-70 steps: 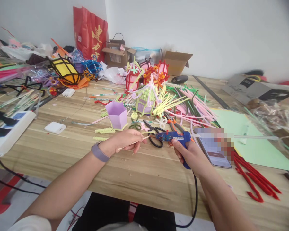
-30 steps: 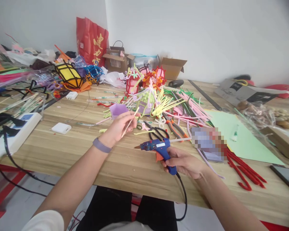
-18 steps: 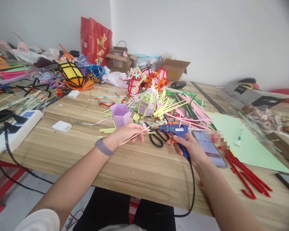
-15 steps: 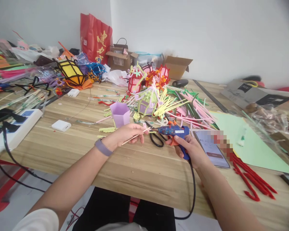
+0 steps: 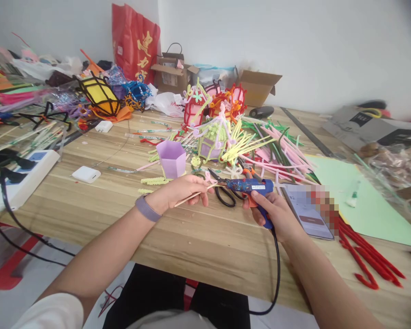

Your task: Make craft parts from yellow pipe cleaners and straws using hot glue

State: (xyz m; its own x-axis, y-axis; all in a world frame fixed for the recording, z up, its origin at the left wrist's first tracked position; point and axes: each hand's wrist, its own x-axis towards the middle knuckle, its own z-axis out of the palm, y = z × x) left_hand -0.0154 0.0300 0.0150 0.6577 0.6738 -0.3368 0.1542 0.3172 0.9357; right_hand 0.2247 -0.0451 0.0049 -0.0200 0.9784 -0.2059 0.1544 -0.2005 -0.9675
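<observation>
"Left side, what've you got?"
"Purple cup [image 5: 171, 160] upright on the worktop [image 5: 192, 246], just beyond my left grip [image 5: 185, 189]. That grip's narrow, pinching a thin stick [image 5: 187, 199], tip angled up to the right."
"Middle?"
"Nozzle's right by the stick tip; can't tell if they touch. Close enough, I'd judge, for glue to reach the tip. Black scissors [image 5: 228, 199] lie behind."
"Right?"
"Right grip [image 5: 277, 211] is wrapped round the blue glue gun [image 5: 246, 185], held level above the worktop. Can't tell if the trigger's squeezed. Phone [image 5: 308, 217] lies just beside."
</observation>
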